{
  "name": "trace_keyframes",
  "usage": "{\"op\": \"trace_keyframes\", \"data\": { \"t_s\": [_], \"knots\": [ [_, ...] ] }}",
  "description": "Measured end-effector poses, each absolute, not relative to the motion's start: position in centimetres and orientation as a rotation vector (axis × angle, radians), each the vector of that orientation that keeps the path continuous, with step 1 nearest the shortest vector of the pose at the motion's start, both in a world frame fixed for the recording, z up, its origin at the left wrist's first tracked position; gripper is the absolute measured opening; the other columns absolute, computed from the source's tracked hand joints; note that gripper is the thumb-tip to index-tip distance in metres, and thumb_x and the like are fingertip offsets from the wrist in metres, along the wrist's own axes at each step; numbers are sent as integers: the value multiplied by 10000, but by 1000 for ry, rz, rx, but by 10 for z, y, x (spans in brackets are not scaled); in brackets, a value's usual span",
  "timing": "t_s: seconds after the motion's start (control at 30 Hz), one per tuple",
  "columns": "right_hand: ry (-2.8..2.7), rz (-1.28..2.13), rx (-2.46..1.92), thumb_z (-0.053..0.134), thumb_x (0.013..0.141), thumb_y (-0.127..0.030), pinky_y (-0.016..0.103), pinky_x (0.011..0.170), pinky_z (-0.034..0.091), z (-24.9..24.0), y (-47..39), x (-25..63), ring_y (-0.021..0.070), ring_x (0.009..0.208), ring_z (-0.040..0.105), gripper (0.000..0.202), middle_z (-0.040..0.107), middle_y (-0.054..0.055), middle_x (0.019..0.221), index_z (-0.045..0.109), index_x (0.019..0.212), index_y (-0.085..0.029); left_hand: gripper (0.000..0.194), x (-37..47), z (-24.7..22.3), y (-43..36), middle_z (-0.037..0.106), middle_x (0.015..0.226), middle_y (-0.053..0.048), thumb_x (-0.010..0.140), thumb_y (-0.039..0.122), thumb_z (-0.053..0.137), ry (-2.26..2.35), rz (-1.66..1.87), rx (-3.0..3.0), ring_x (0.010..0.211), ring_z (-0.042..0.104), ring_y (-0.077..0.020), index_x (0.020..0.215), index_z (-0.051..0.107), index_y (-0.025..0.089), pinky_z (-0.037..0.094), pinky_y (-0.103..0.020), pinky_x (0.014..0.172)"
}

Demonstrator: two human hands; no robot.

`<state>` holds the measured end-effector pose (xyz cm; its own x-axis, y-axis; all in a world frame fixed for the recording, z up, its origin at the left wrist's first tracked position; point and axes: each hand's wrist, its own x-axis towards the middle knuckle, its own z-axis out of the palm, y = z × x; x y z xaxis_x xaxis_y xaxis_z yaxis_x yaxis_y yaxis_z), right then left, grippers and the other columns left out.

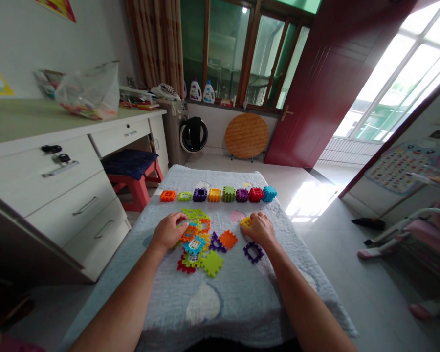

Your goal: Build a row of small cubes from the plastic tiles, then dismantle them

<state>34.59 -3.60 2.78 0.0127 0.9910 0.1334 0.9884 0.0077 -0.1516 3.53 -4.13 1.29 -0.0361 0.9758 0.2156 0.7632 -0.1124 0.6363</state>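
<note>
My left hand (169, 231) is at the left side of a loose pile of toothed plastic building tiles, its fingers curled together; what they hold, if anything, is hidden. Beside it in the pile are an orange tile (189, 232), a blue lattice tile (194, 245) and lime tiles (194, 214). On the right, my right hand (263, 228) has its fingers closed on a yellow tile (246, 222) low over the cloth. A dark purple frame tile (253, 252) lies just below that hand. Between the hands are a solid orange tile (228, 239) and a purple triangular-holed tile (217, 242).
Several assembled blocks stand in a row across the far part of the cloth-covered table (234, 298), from an orange block (167, 195) to a blue block (269, 193). A white desk (77, 188) and a red stool (135, 183) stand to the left.
</note>
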Motion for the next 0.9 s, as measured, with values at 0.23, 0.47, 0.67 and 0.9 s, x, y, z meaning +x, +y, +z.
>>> {"op": "trace_keyframes", "data": {
  "t_s": [0.23, 0.47, 0.67, 0.9],
  "knots": [
    [-2101, 88, -2016, 651, 696, -424, 317, 763, 390, 26, -29, 347, 247, 882, 563, 367, 624, 117, 951, 649, 947, -156, 182, 36, 12, -41, 706, 897, -51, 711, 320, 542, 1835, 954, 1890, 869, 651, -210, 825, 635, 213, 496, -312, 835],
    [-2288, -37, -1632, 710, 656, -408, 355, 844, 312, 72, 14, 316, 263, 993, 471, 460, 575, 84, 1060, 619, 1063, -215, 209, 38, 14, -42, 709, 916, -61, 705, 315, 539, 1860, 979, 1847, 877, 659, -221, 836, 655, 200, 499, -303, 818],
    [-2452, -64, -1546, 696, 653, -422, 374, 860, 291, 89, 77, 266, 276, 1011, 438, 505, 579, 84, 1070, 627, 1108, -216, 172, 40, 13, -43, 695, 907, -65, 735, 263, 523, 1858, 961, 1851, 872, 653, -212, 833, 647, 194, 488, -310, 829],
    [-2582, -39, -1594, 665, 645, -361, 377, 859, 299, 82, 105, 246, 283, 1008, 449, 480, 591, 100, 1065, 651, 1097, -199, 175, 41, 11, -43, 696, 929, -81, 742, 227, 545, 1850, 993, 1824, 898, 647, -220, 867, 655, 173, 479, -323, 840]
  ]
}}
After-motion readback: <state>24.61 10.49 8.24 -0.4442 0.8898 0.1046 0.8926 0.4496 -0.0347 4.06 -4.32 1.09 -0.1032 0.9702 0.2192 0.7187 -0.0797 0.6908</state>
